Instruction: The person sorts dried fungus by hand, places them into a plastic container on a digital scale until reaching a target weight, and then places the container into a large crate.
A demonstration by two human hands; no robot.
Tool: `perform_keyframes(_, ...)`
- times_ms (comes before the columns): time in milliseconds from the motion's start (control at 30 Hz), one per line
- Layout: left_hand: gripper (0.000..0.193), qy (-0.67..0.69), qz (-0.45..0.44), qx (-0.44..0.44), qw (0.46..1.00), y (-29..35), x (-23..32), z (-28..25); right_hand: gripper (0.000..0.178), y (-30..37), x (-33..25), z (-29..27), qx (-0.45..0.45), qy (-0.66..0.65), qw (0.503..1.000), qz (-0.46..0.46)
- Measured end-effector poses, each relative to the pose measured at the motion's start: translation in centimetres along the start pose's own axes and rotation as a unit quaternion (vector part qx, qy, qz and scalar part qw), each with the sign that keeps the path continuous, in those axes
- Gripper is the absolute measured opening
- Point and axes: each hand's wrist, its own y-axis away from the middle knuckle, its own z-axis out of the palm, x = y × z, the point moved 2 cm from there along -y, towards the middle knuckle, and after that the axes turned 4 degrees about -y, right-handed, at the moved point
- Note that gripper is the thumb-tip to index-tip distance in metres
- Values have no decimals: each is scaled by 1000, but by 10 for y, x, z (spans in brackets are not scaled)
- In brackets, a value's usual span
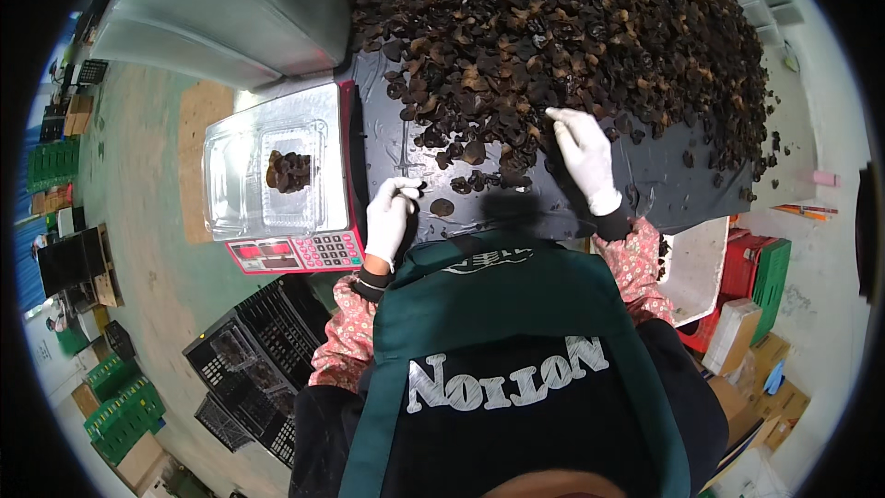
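A broad heap of dark brown wood ear mushrooms (553,37) covers the far part of a table wrapped in black plastic sheeting (383,120). My left hand (389,221), in a white glove, is at the table's near left with its fingers curled in; a small dark wood ear piece shows at its fingertips. My right hand (585,161), also gloved, reaches to the near edge of the heap, fingers stretched out and plainly holding nothing. Between the hands lie several loose pieces (442,207). To the left, an open clear plastic clamshell box (217,194) holds a small clump of wood ears (290,172).
The box sits on a red digital scale (300,254). Tall stacked clear containers (221,9) stand behind it. Black crates (267,360) are on the floor at left; a white bin (696,267) and a green crate (772,281) stand at right.
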Motion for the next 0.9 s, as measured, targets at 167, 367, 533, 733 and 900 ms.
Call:
perform_keyframes(167,29,-374,183,-46,908,10,2,24,19,45,-12,18,31,6,1000,0)
perform_keyframes(367,23,-449,215,-75,864,4,3,34,26,73,-26,36,22,-7,1000,14)
perform_keyframes(533,14,-276,256,-18,926,4,-3,26,35,60,-62,70,-148,66,985,-62)
perform_keyframes(733,28,247,-50,-94,963,-3,12,23,20,45,-59,105,-73,32,973,-216)
perform_keyframes(900,25,219,3,-31,975,-14,4,21,16,40,-58,83,-43,-77,993,-82)
